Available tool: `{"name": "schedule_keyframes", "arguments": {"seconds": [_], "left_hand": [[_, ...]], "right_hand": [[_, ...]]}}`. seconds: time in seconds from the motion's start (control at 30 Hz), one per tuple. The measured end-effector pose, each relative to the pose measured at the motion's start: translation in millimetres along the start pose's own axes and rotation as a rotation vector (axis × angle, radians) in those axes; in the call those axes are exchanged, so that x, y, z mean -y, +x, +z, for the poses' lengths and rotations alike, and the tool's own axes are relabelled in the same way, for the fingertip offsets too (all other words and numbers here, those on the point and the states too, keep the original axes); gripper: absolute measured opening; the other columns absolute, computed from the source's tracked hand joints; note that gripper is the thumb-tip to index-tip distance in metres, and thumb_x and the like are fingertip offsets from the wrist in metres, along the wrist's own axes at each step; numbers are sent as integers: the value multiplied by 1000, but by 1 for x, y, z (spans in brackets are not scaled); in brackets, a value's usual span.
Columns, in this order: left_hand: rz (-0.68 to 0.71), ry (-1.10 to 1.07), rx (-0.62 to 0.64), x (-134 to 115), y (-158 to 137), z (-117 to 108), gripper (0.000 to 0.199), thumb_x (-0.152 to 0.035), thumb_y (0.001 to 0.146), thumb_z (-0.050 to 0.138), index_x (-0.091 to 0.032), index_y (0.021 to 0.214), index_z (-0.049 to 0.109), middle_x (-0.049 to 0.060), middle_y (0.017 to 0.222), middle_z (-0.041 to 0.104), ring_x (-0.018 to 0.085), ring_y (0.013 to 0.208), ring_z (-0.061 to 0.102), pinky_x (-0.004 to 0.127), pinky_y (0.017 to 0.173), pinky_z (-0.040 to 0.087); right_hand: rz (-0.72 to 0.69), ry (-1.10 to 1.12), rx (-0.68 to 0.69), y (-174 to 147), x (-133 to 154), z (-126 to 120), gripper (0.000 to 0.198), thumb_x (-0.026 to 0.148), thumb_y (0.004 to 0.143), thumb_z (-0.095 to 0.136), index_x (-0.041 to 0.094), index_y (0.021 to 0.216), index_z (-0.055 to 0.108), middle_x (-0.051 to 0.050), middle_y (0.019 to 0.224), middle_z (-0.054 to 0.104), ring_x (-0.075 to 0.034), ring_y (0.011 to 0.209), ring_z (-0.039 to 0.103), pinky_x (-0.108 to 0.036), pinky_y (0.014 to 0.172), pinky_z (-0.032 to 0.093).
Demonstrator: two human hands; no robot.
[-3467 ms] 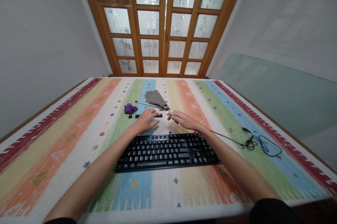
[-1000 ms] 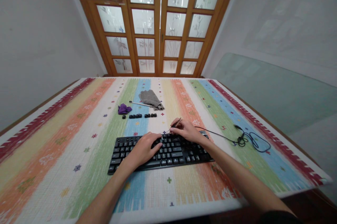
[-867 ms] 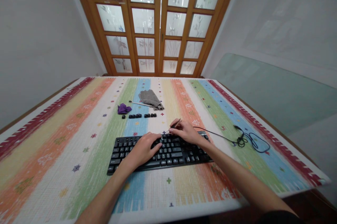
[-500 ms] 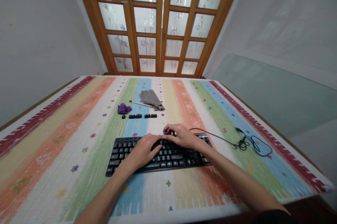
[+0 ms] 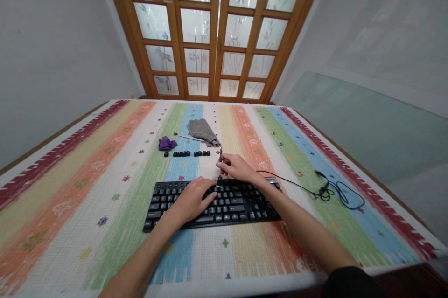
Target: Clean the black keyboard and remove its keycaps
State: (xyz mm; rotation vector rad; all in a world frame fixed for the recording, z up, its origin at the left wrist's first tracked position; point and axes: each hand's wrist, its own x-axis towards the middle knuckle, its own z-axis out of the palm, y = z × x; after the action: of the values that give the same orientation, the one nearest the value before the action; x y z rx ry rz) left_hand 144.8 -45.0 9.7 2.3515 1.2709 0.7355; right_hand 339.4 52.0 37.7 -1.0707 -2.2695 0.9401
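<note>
A black keyboard [image 5: 236,208] lies across the striped tablecloth in front of me. On its upper middle rests my left hand [image 5: 196,197], fingers stretched out and thumb apart over the keys. My right hand [image 5: 235,167] is just above the keyboard's back edge, its fingers pinching a slim tool [image 5: 220,154]. This tool stands nearly upright, with its lower end close to the top row of keys by my left fingertips. Its exact kind is too small to make out. Several loose black keycaps [image 5: 182,154] lie in a row behind the keyboard.
Beyond the keycaps are a purple cloth [image 5: 167,143], a grey cloth [image 5: 203,131] and a thin brush-like stick [image 5: 189,137]. The keyboard's black cable [image 5: 327,191] lies coiled at the right. Wooden glass-paned doors [image 5: 217,55] stand behind the table.
My right hand has lifted slightly away from the keys, and the slim tool now shows upright above its fingers. My left hand stays on the keyboard.
</note>
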Motion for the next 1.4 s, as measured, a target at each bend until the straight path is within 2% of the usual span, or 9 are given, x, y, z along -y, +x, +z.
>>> {"name": "schedule_keyframes", "arguments": {"seconds": [0.13, 0.4, 0.7, 0.87, 1.03, 1.27, 1.4], "left_hand": [[-23, -26, -3, -1, 0, -1, 26, -26, 91, 57, -20, 116, 62, 8, 111, 69, 24, 105, 62, 41, 96, 49], [-87, -70, -63, 0, 9, -4, 27, -32, 93, 56, -19, 115, 60, 9, 116, 67, 24, 109, 61, 42, 97, 49], [-16, -29, 6, -8, 19, -12, 13, -28, 90, 61, -18, 98, 65, 6, 98, 70, 22, 96, 64, 37, 87, 51], [1, -3, 31, -10, 23, -15, 10, -26, 88, 62, -18, 93, 65, 5, 92, 70, 21, 88, 65, 35, 82, 52], [62, 93, 58, -11, 27, -14, 14, -30, 88, 63, -18, 94, 64, 6, 89, 69, 21, 84, 64, 34, 78, 52], [134, 159, 77, -11, 34, -12, 16, -27, 89, 58, -19, 102, 62, 7, 97, 68, 22, 90, 64, 35, 81, 51], [146, 156, 98, -13, 37, -18, 12, -26, 88, 56, -18, 95, 63, 7, 92, 68, 22, 86, 64, 34, 80, 50]], "right_hand": [[46, 122, 9, 0, -5, 5, 21, 36, 92, 51, 17, 83, 56, -1, 66, 64, -14, 59, 62, -24, 58, 46], [-57, 176, 7, -11, 11, -5, 22, 38, 93, 51, 17, 88, 55, -2, 73, 65, -14, 64, 62, -25, 63, 47], [-165, 7, 14, -29, 27, -11, 15, 30, 93, 51, 16, 91, 57, -3, 78, 64, -16, 70, 58, -28, 67, 44], [-194, -10, -7, -37, 27, -14, 15, 30, 93, 52, 16, 92, 58, -2, 78, 62, -15, 69, 56, -27, 67, 42], [-198, 5, -16, -42, 25, -15, 14, 30, 94, 53, 17, 92, 59, -1, 77, 62, -15, 69, 55, -26, 65, 41], [-196, -1, -29, -44, 24, -15, 19, 36, 94, 54, 18, 92, 59, -2, 78, 64, -15, 67, 56, -26, 66, 42], [-168, -10, -42, -46, 22, -16, 18, 35, 94, 54, 18, 93, 59, -2, 78, 64, -15, 68, 57, -26, 66, 43]]}}
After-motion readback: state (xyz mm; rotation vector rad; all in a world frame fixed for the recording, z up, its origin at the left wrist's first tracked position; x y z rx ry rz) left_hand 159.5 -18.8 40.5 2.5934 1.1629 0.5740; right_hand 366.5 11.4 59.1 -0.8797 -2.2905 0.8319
